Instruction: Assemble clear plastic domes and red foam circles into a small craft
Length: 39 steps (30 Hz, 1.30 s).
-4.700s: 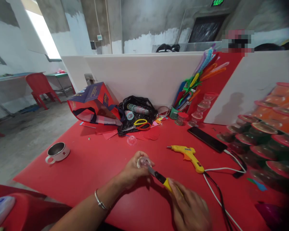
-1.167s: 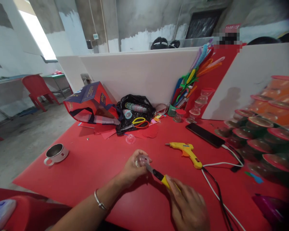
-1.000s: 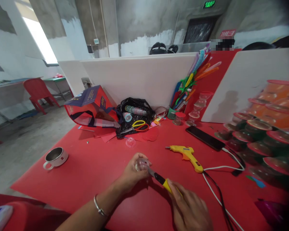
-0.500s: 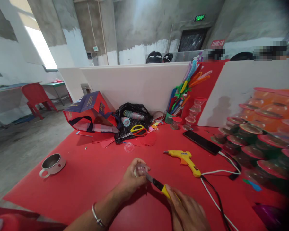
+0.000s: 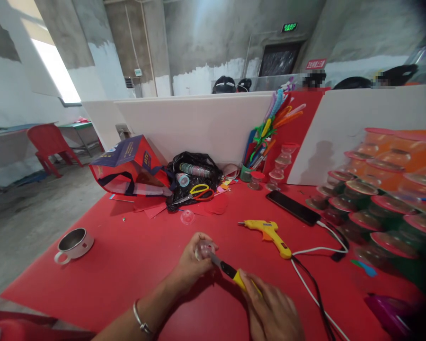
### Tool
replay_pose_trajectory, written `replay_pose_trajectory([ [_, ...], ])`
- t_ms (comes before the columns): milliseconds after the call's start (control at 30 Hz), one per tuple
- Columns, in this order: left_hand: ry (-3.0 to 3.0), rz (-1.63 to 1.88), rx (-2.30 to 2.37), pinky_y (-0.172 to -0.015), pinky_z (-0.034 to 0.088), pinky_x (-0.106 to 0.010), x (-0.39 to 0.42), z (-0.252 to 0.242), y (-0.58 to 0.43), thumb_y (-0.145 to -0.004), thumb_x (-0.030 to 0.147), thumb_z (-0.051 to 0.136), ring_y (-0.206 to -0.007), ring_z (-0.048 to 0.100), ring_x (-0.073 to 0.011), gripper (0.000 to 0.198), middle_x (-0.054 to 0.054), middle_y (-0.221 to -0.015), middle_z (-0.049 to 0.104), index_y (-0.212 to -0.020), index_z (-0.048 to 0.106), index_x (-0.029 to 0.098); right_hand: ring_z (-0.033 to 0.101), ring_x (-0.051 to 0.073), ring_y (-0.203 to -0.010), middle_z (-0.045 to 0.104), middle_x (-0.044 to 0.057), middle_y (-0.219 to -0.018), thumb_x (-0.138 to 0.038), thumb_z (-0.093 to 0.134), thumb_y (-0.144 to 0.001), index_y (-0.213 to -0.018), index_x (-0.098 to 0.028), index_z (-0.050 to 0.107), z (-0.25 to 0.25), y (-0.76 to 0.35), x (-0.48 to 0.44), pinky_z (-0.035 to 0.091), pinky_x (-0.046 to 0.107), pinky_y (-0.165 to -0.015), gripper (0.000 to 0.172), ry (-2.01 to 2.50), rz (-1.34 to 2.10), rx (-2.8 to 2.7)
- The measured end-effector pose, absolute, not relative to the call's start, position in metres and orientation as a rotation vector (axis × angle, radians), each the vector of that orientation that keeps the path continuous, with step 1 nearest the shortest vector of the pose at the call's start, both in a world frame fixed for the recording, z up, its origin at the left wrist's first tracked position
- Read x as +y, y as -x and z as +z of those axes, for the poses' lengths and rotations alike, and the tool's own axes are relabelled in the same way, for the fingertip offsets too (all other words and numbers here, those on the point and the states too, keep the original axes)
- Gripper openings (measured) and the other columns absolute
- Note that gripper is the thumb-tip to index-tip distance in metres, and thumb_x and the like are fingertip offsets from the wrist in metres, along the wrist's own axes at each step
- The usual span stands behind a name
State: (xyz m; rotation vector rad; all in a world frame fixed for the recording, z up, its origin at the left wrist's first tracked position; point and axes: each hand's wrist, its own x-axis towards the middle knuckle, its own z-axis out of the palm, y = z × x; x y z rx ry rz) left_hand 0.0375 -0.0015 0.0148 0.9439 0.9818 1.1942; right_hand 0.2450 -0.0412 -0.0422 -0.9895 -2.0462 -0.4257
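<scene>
- The hands have hardly moved since the earlier pictures; the head has tipped up a little, so everything sits a bit lower and to the left in the view.
- The left hand (image 5: 193, 260) still curls its fingers around a small clear plastic dome (image 5: 203, 248), just above the red worktop (image 5: 128, 265).
- A silver bracelet (image 5: 139, 321) is on the left wrist.
- The right hand (image 5: 275, 315) comes in from 5 o'clock and is closed around the yellow handle of a little knife (image 5: 230, 274).
- The knife's tip touches the dome and points toward 10 o'clock.
- Another clear dome (image 5: 187, 217) lies on the worktop at 12 o'clock from the hands.
- A yellow glue gun (image 5: 268, 231) lies at 2 o'clock, with a black phone (image 5: 293, 207) beyond it.
- A metal cup (image 5: 73, 242) sits far off at 9 o'clock.
- Scissors (image 5: 195, 193) rest on a black bag (image 5: 193, 177) at the back.
</scene>
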Motion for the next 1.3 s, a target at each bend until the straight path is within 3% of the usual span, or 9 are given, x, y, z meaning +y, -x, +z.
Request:
replay_pose_trajectory([
  [133,-0.943,1.2,0.97,-0.049,0.039,-0.019,0.0,0.015,-0.037,-0.063,0.025,0.08,-0.053,0.053,-0.007,0.039,0.0,-0.08,0.064,-0.09,0.053,0.02,0.064,0.019,-0.092,0.071,0.01,-0.107,-0.006,0.048,-0.09,-0.142,-0.019,0.049,-0.036,-0.242,-0.042,0.043,0.031,-0.077,0.054,0.997,-0.417,-2.022],
  [333,-0.957,1.181,0.977,-0.045,0.034,-0.017,-0.002,0.018,-0.037,-0.062,0.021,0.077,-0.047,0.046,-0.0047,0.036,0.002,-0.072,0.063,-0.088,0.053,0.019,0.065,0.019,-0.09,0.072,0.01,-0.102,-0.006,0.046,-0.091,-0.141,-0.019,0.05,-0.027,-0.237,-0.041,0.044,0.03,-0.077,0.052,1.011,-0.414,-1.962],
  [667,-0.953,1.177,0.986,-0.047,0.035,-0.019,-0.003,0.018,-0.038,-0.063,0.021,0.076,-0.053,0.052,-0.0078,0.036,0.001,-0.076,0.063,-0.089,0.052,0.02,0.066,0.018,-0.091,0.072,0.009,-0.103,-0.005,0.045,-0.091,-0.138,-0.019,0.052,-0.029,-0.239,-0.042,0.044,0.03,-0.077,0.049,1.008,-0.425,-1.982],
  [1033,-0.913,1.158,0.838,-0.06,0.044,-0.022,-0.002,0.016,-0.033,-0.045,0.031,0.095,-0.07,0.058,-0.0106,0.068,0.0,-0.093,0.061,-0.1,0.055,0.022,0.064,0.018,-0.089,0.071,0.009,-0.102,-0.004,0.046,-0.091,-0.14,-0.02,0.051,-0.027,-0.237,-0.042,0.043,0.03,-0.076,0.052,1.014,-0.388,-1.945],
  [1300,-0.87,1.219,0.824,-0.065,0.05,-0.026,-0.003,0.009,-0.034,-0.053,0.035,0.093,-0.073,0.063,-0.0132,0.073,-0.002,-0.1,0.058,-0.115,0.055,0.025,0.063,0.018,-0.089,0.071,0.009,-0.101,-0.004,0.047,-0.092,-0.135,-0.018,0.055,-0.022,-0.235,-0.044,0.043,0.03,-0.075,0.046,1.005,-0.393,-1.939],
])
